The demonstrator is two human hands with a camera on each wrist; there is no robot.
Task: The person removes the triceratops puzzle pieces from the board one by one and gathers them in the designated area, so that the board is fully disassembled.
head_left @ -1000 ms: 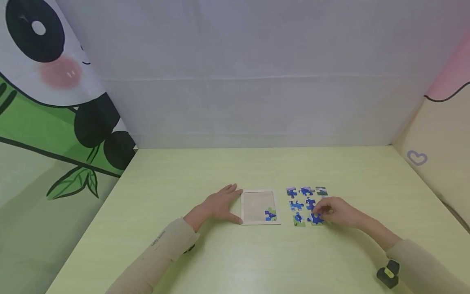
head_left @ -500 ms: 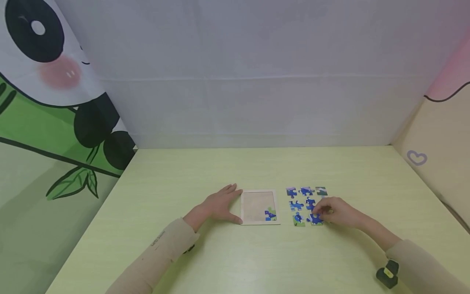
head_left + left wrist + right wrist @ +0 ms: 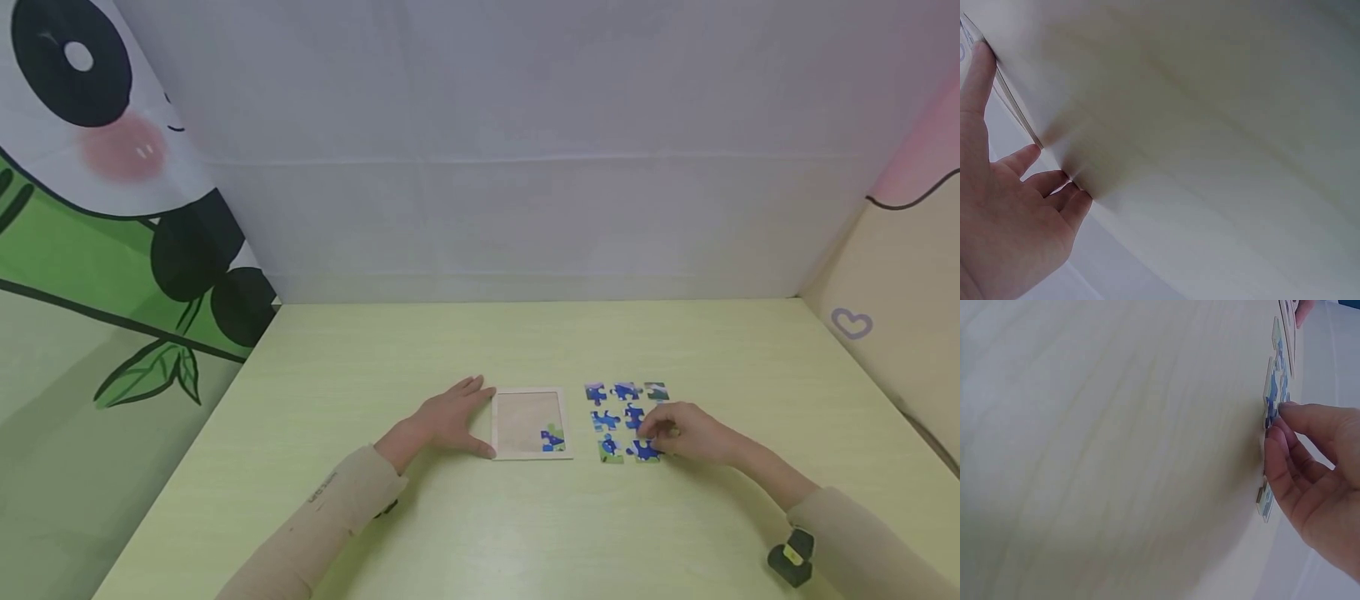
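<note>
Spread along the left side of a shallow wooden puzzle tray (image 3: 517,421), my left hand (image 3: 450,417) touches it with thumb and fingertips near its left corners. One blue and green puzzle piece (image 3: 553,438) lies in the tray's near right corner. To the right, my right hand (image 3: 693,433) has curled fingers and pinches the edge of a blue jigsaw piece (image 3: 643,451) at the near right of the loose group. In the right wrist view, thumb and index tips meet at the pieces (image 3: 1272,400), low over the table. The hand partly covers the group's right side.
Several loose jigsaw pieces (image 3: 604,420) lie in rough rows right of the tray on the pale wooden table (image 3: 420,517). A grey-white backdrop (image 3: 525,225) rises behind the table. Printed panels flank it, with a leaf (image 3: 153,375) on the left and a heart (image 3: 852,323) on the right.
The jigsaw piece at my right fingertips has shifted very slightly. Both hands and the tray stay in place.
</note>
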